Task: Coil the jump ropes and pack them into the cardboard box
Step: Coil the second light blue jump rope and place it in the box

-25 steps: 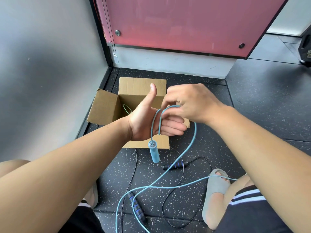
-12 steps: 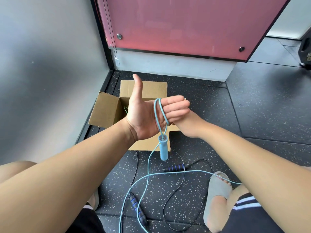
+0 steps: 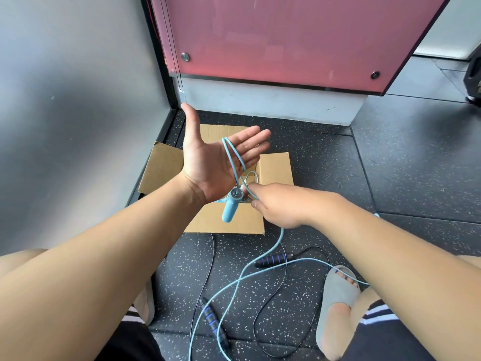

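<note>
The right hand (image 3: 281, 207) has come out from behind the left fingers and dropped down, so now it sits just under them. The left hand (image 3: 210, 162) has tipped back and opened more.

The left hand is spread flat, palm up, thumb sticking out. The blue rope (image 3: 235, 157) goes round its fingers in a couple of loops. The right hand is curled and pinches the blue rope just below those loops. The rest of the blue rope falls from under the right hand and trails in long loose bends on the floor (image 3: 390, 178), back toward the person.

The handle (image 3: 229, 208) of the blue rope hangs under the heel of the left hand, right beside the right hand's fingertips. Its long way runs up and down, a bit tilted. The rope end is up and the round end points down and toward the person.

The box (image 3: 276, 168) sits open just past both hands. A pale loop (image 3: 251, 175) shows inside it; I cannot tell what it is.

The coiling looks only just started, since most of the blue rope is not wound yet. The black rope (image 3: 272, 259) lies uncoiled on the floor below the right hand. Both ropes are yet to go in the box.
</note>
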